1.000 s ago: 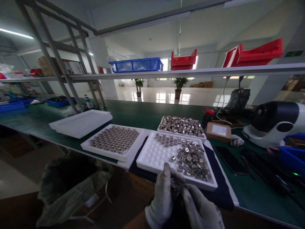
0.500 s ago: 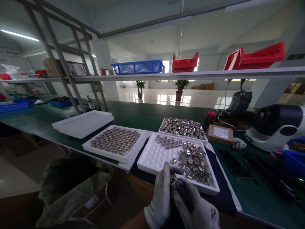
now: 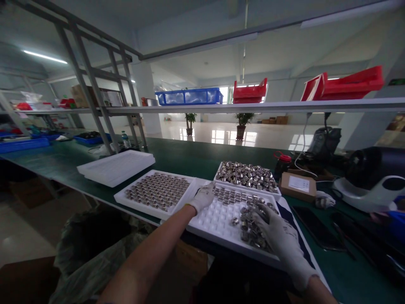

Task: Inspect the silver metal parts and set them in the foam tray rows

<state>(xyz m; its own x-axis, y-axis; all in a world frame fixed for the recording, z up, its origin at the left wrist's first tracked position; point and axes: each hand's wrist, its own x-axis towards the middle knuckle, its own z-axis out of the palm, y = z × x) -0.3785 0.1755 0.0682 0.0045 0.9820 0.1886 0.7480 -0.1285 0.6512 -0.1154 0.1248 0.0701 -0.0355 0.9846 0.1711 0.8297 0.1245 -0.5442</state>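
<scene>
A white pocketed tray [image 3: 218,221] lies in front of me on a dark cloth, with a row of small shiny metal parts at its far edge and a loose heap of metal parts [image 3: 249,230] on its right half. My left hand [image 3: 202,197], in a white glove, reaches to the tray's far left corner with its fingers pinched together by the row of parts; what they hold is too small to see. My right hand [image 3: 278,230], also gloved, lies on the loose heap with its fingers curled down into the parts.
A filled tray [image 3: 158,192] lies to the left, a stack of empty white trays [image 3: 115,166] further left, and a tray heaped with parts [image 3: 245,175] behind. A cardboard box [image 3: 297,185], a dark phone [image 3: 311,228] and a black-and-white machine [image 3: 373,179] are on the right. A grey bag [image 3: 91,249] hangs below the bench.
Both hands left the spot near my body where they held a part together. The left hand moved out to the tray's far left corner, the right onto the loose heap.
</scene>
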